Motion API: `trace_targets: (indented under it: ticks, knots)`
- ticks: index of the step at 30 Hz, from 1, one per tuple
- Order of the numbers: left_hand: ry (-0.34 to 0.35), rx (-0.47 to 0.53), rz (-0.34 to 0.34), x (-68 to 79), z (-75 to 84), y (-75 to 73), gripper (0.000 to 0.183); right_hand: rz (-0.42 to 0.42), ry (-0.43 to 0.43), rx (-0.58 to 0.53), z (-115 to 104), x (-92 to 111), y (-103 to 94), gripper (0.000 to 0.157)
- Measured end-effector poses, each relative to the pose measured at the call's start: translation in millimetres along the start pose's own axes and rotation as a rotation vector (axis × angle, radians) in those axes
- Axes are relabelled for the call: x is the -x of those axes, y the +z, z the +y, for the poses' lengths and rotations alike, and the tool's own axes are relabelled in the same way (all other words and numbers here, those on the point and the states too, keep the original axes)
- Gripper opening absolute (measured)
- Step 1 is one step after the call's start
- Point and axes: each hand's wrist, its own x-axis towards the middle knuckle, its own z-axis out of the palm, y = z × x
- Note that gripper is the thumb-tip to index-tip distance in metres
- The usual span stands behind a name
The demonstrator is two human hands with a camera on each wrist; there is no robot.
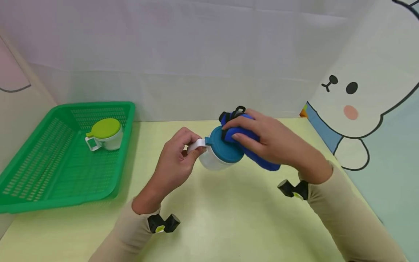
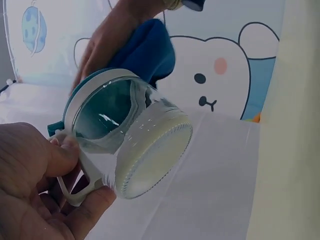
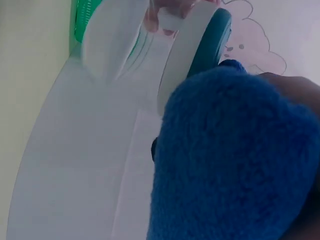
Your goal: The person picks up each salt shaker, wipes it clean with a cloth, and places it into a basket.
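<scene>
A clear jar point(image 1: 212, 162) with a teal-blue lid point(image 1: 227, 151) is tilted above the table. My left hand point(image 1: 175, 160) pinches its white handle point(image 1: 196, 144) between thumb and fingers. In my right hand point(image 1: 273, 140) is a fuzzy blue cloth point(image 1: 266, 163) with black edging and a small black loop, pressed against the lid's top. The left wrist view shows the jar's round base point(image 2: 157, 160) and see-through side. Seen from the right wrist, the blue cloth point(image 3: 225, 155) covers most of my right hand.
At the left stands a green plastic basket point(image 1: 126, 145) with slotted walls. Inside it sits another clear jar point(image 1: 114, 142) with a lime-green lid point(image 1: 105, 128) and white handle. White sheeting point(image 1: 183, 94) hangs behind the pale yellow table point(image 1: 229, 218); a cartoon-printed panel point(image 1: 376, 91) borders the right.
</scene>
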Motion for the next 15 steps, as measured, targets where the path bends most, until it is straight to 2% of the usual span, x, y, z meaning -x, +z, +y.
trace_targets:
  ticks: [3,7,9,12,15]
  knots:
    - [-0.002,-0.005,0.006,0.6,-0.4,3.8,0.007,-0.016,-0.061,-0.026,-11,-3,4.2,0.029]
    - [-0.028,0.006,0.044,-0.2,2.9,-0.3,0.009,-0.072,-0.128,-0.11,-11,12,2.4,0.031]
    - [-0.042,0.013,0.043,-0.9,5.8,-3.4,0.01,-0.078,-0.097,-0.122,0,16,-3.3,0.031]
    - [-0.047,0.011,0.022,0.1,9.6,-4.2,0.01,-0.056,-0.037,-0.098,10,8,-8.8,0.03]
    - [-0.046,-0.004,-0.007,3.3,12.4,-1.7,0.009,-0.025,-0.046,-0.06,-2,-3,-4.1,0.029]
